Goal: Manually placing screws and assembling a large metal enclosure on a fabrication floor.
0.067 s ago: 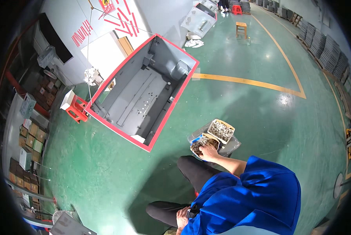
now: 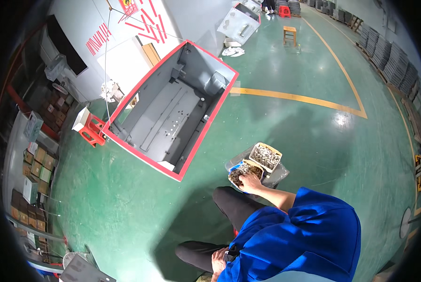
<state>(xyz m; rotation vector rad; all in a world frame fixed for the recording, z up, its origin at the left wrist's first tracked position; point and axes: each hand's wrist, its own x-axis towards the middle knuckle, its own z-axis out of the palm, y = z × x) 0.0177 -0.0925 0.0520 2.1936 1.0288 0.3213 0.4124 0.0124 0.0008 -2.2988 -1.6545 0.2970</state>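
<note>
My right hand (image 2: pixel 250 182) reaches down into a box of small dark metal parts (image 2: pixel 239 175), its fingers bent and closed among the pieces. The fingertips are hidden, so what they hold cannot be made out. Touching that box on its far right is a second box of small silvery parts (image 2: pixel 266 156). Both boxes rest on a grey support (image 2: pixel 282 175) beside my knee. My left hand (image 2: pixel 218 261) lies low by my lap, close to a small dark object (image 2: pixel 230 254); how its fingers are set is unclear.
A large grey metal cabinet shell (image 2: pixel 166 117) with red-edged rim lies open-side up ahead to the left, tied to a thin cable (image 2: pixel 107 61). Beside it stands a red stool (image 2: pixel 93 132) bearing a white box. A wooden stool (image 2: pixel 289 35) is farther off. Stacked grey sheets (image 2: pixel 381 51) line the right.
</note>
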